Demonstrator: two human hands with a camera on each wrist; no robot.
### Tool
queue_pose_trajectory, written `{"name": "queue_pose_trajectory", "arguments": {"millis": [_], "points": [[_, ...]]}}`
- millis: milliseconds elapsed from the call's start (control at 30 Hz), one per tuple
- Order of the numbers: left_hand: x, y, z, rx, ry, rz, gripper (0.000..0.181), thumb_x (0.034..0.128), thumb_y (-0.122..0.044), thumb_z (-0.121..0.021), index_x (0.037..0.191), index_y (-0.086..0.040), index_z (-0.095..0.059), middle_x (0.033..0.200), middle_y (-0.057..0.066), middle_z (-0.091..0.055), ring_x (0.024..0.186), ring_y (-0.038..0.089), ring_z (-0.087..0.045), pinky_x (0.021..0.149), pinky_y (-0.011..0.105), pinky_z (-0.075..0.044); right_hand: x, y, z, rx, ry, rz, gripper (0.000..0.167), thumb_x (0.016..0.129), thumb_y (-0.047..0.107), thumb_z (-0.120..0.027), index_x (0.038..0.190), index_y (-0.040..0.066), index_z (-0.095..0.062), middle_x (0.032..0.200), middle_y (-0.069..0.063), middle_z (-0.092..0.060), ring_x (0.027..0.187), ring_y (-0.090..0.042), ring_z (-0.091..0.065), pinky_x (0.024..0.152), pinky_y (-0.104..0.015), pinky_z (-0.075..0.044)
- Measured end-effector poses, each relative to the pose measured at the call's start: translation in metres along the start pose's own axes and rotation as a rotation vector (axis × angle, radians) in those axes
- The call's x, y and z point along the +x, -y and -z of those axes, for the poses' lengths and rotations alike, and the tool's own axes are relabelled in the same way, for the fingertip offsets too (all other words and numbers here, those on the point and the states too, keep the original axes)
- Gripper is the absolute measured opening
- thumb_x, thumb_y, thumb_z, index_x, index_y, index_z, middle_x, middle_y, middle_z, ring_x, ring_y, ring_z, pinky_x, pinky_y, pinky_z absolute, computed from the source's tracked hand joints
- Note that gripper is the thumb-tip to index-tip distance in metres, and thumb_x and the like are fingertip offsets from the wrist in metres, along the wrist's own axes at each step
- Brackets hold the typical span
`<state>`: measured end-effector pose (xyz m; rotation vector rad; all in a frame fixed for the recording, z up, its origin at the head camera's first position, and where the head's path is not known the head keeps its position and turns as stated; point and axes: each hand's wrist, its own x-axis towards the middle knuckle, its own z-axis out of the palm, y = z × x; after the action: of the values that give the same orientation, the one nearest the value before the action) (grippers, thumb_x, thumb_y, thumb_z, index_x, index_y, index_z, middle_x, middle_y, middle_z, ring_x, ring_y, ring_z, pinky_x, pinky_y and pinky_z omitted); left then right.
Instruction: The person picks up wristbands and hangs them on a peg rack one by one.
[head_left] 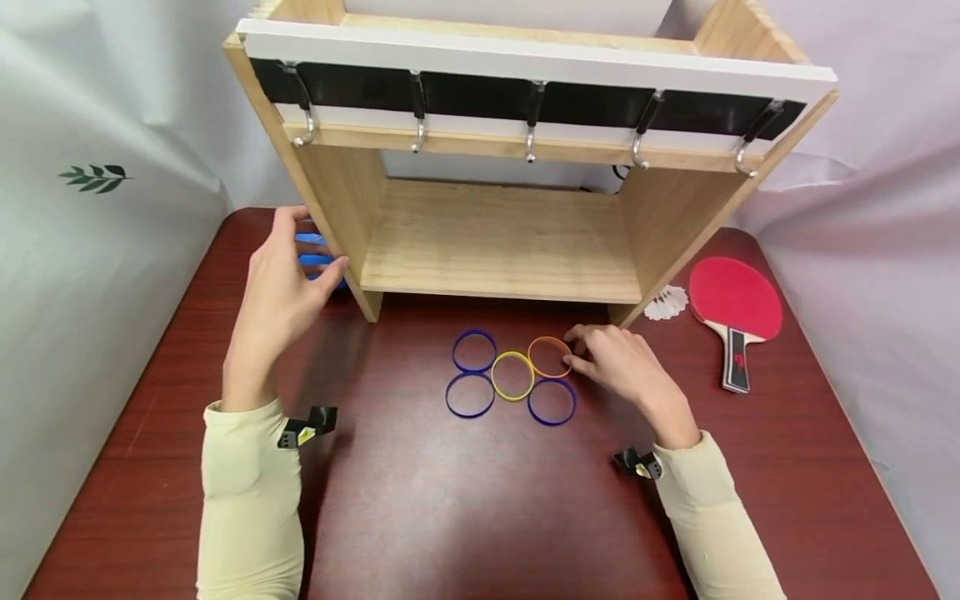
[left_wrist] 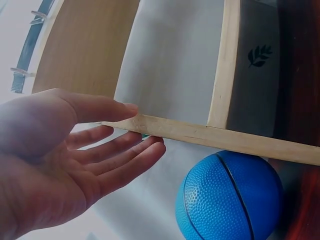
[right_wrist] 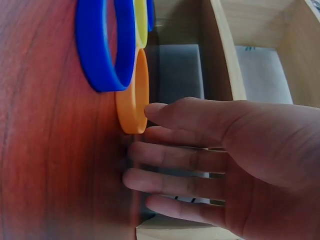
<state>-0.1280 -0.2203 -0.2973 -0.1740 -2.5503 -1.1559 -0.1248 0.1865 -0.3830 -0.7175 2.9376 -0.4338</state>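
At the left end of the wooden shelf unit (head_left: 495,242), my left hand (head_left: 273,287) holds the side panel (left_wrist: 235,140), thumb on one side and fingers on the other. A blue ball (left_wrist: 227,195) sits just outside that panel, partly hidden behind the hand in the head view. My right hand (head_left: 618,362) has its thumb at the rim of an orange wristband (right_wrist: 132,110), fingers extended beside it. The orange band lies in a cluster with a yellow wristband (head_left: 513,399) and three blue ones, among them a lower right blue wristband (right_wrist: 102,55).
A black strip with several metal hooks (head_left: 530,146) runs along the unit's upper front. Right of the unit lie a shuttlecock (head_left: 666,303) and a red table tennis paddle (head_left: 735,296). Dark red tabletop (head_left: 450,508) spreads in front; pale sheets surround it.
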Motion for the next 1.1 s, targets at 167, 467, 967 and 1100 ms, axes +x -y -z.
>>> {"name": "queue_pose_trajectory", "arguments": {"millis": [167,467,967,1100], "points": [[0.000,0.000,-0.002,0.021,-0.024,0.017,0.052,0.0873,-0.007,-0.071,0.130,-0.001,-0.042,0.107,0.012,-0.065,0.085,0.022,-0.066,0.070,0.013,-0.050,0.002,-0.002,-0.003,0.009,-0.005,0.011,0.024,0.088,0.024,-0.074,0.108,0.013,-0.071,0.075,0.016,-0.064,0.077,-0.014,-0.064,0.060,-0.044,-0.050],[0.001,-0.001,-0.002,0.021,-0.030,0.016,0.052,0.0877,-0.008,-0.071,0.130,-0.001,-0.041,0.111,0.013,-0.063,0.089,0.023,-0.066,0.071,0.014,-0.051,0.004,-0.005,-0.007,0.033,-0.046,-0.004,0.011,0.087,0.019,-0.073,0.096,0.014,-0.073,0.073,0.014,-0.066,0.076,-0.013,-0.066,0.059,-0.043,-0.052],[0.000,-0.001,-0.002,0.036,-0.025,0.012,0.051,0.0885,-0.007,-0.070,0.130,-0.001,-0.041,0.113,0.013,-0.062,0.094,0.025,-0.065,0.070,0.019,-0.050,-0.002,0.001,0.011,0.128,-0.211,0.013,0.006,0.084,0.021,-0.075,0.088,0.021,-0.071,0.075,0.012,-0.068,0.068,-0.009,-0.063,0.058,-0.035,-0.046],[-0.001,-0.001,-0.002,0.041,-0.021,0.012,0.051,0.0888,-0.007,-0.070,0.130,-0.001,-0.041,0.113,0.013,-0.061,0.095,0.025,-0.065,0.069,0.016,-0.048,-0.005,0.006,0.016,0.145,-0.251,0.082,0.010,0.084,0.023,-0.077,0.092,0.020,-0.071,0.077,0.014,-0.066,0.068,-0.006,-0.062,0.058,-0.031,-0.045]]}}
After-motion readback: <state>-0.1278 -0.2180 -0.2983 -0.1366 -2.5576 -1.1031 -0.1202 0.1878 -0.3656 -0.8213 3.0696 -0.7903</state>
